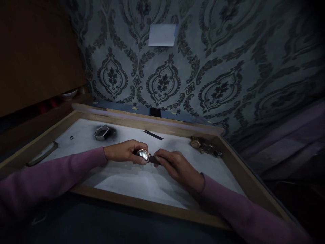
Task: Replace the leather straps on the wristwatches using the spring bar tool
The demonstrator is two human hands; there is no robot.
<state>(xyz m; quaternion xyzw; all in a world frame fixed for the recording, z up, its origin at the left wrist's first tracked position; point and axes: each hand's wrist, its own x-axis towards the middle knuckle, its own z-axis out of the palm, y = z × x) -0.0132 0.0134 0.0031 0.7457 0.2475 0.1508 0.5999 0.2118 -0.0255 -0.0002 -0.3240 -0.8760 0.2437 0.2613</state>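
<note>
A wristwatch [143,154] with a shiny round case and a dark strap is held over the white-bottomed tray, near its middle. My left hand [127,151] grips the watch case, thumb along its lower edge. Fingers of my right hand [175,165] pinch the dark watch strap [153,159] on the case's right side. Just beyond the hands, a flat dark strip [153,135] lies on the white surface. Behind my left hand stands a silvery watch [102,132] with its band curled in a loop.
Wooden walls [152,200] frame the tray. Several gold-toned watches [203,145] lie in its far right corner. At left are a curved band [43,154] and a small dark ring [71,137]. A white card [163,35] is on the patterned wallpaper [164,81] behind.
</note>
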